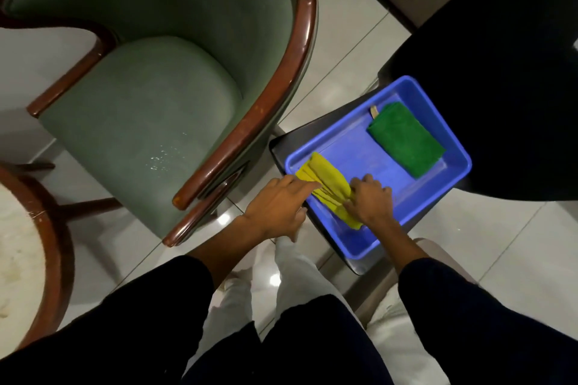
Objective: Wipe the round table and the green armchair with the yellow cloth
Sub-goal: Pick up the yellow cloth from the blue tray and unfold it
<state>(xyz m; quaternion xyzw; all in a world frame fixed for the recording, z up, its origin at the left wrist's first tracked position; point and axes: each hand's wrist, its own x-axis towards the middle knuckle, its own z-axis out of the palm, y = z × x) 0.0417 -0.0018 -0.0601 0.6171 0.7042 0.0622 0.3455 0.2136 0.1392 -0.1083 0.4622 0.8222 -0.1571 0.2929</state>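
The yellow cloth lies bunched in the near left part of a blue tray. My right hand is closed around the cloth's near end. My left hand rests at the tray's left rim, its fingers touching the cloth's side. The green armchair, with a dark wooden frame, stands to the left of the tray, its seat showing pale specks. Part of the round table, pale-topped with a brown wooden rim, shows at the far left edge.
A folded green cloth lies in the tray's far right part, with a small wooden stick beside it. The tray sits on a dark low stand. A large black shape fills the right. The floor is glossy white tile.
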